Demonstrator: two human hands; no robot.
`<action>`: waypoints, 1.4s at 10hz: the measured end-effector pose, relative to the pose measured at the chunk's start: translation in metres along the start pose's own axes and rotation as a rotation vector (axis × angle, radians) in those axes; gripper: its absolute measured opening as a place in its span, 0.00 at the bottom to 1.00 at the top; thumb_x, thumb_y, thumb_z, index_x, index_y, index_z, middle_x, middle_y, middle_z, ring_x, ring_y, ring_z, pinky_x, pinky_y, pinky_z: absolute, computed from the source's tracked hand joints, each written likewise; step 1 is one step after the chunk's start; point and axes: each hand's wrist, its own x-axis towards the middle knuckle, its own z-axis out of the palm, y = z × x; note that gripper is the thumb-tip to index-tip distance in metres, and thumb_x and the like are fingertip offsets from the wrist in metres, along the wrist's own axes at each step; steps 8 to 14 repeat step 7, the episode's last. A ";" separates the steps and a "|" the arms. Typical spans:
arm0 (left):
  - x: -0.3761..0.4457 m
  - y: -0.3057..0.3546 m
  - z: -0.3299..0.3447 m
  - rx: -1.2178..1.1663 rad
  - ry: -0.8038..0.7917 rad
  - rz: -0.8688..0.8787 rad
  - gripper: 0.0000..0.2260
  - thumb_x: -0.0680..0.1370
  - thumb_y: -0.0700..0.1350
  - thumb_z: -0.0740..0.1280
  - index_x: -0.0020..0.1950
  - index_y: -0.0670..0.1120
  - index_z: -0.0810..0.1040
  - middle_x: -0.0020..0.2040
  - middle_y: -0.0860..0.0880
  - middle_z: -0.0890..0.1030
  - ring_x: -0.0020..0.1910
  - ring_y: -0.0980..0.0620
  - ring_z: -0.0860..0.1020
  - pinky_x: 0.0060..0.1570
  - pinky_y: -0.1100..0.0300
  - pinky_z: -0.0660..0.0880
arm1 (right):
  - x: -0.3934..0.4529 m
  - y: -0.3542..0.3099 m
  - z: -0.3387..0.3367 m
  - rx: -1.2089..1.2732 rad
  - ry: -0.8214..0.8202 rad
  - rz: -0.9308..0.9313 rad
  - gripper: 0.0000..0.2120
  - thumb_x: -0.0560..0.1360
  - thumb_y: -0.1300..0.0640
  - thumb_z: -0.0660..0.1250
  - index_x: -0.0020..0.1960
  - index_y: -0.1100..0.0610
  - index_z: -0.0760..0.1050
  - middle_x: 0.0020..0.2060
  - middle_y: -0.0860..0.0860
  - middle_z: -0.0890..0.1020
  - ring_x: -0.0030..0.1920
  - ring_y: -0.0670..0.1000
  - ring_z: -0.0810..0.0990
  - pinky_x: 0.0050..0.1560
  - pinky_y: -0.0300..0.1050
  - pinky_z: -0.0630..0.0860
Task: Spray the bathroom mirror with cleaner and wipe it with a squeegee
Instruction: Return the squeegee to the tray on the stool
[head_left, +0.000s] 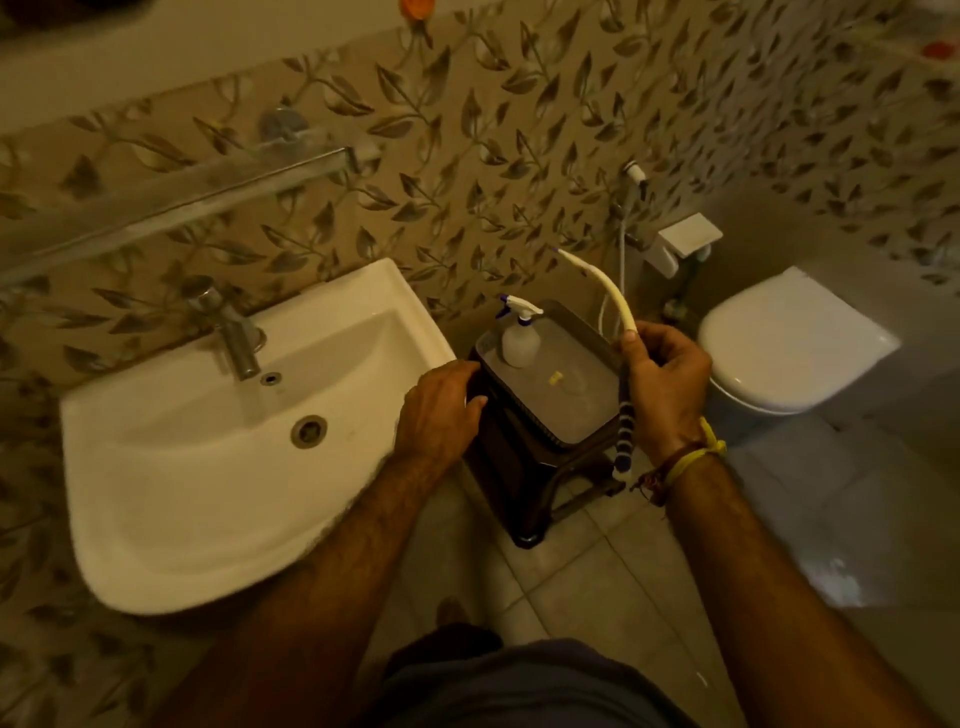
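Observation:
A white spray bottle (517, 332) with a blue-tipped trigger stands upright in the far left corner of a grey tray (582, 436). The tray lies on a dark brown stool (519, 499) between the sink and the toilet. My right hand (665, 384) grips the squeegee (608, 291) over the tray's right edge; its pale curved part rises above the hand and its blue-and-white striped handle hangs below. My left hand (441, 410) rests on the tray's left edge with fingers curled over the rim. The mirror itself is out of view.
A white sink (171, 467) with a chrome tap (228, 332) fills the left. A glass shelf (171, 202) runs along the leaf-patterned wall above it. A closed white toilet (789, 343) stands at the right, with a hand sprayer hose (623, 234) on the wall. A small yellow piece (556, 376) lies in the tray.

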 end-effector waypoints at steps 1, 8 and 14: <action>0.039 0.001 0.009 0.069 -0.057 -0.031 0.20 0.78 0.49 0.69 0.70 0.47 0.73 0.67 0.46 0.76 0.66 0.45 0.74 0.65 0.50 0.71 | 0.024 0.022 0.003 -0.043 0.089 0.104 0.10 0.76 0.55 0.69 0.53 0.59 0.82 0.44 0.55 0.85 0.45 0.54 0.84 0.49 0.56 0.82; 0.174 -0.028 0.090 0.410 0.116 -0.174 0.12 0.77 0.47 0.68 0.52 0.39 0.79 0.50 0.39 0.80 0.52 0.37 0.75 0.50 0.46 0.72 | 0.205 0.153 0.106 -0.388 -0.238 0.567 0.14 0.77 0.57 0.63 0.59 0.62 0.78 0.55 0.62 0.82 0.47 0.59 0.81 0.49 0.49 0.79; 0.174 -0.028 0.090 0.410 0.116 -0.174 0.12 0.77 0.47 0.68 0.52 0.39 0.79 0.50 0.39 0.80 0.52 0.37 0.75 0.50 0.46 0.72 | 0.205 0.153 0.106 -0.388 -0.238 0.567 0.14 0.77 0.57 0.63 0.59 0.62 0.78 0.55 0.62 0.82 0.47 0.59 0.81 0.49 0.49 0.79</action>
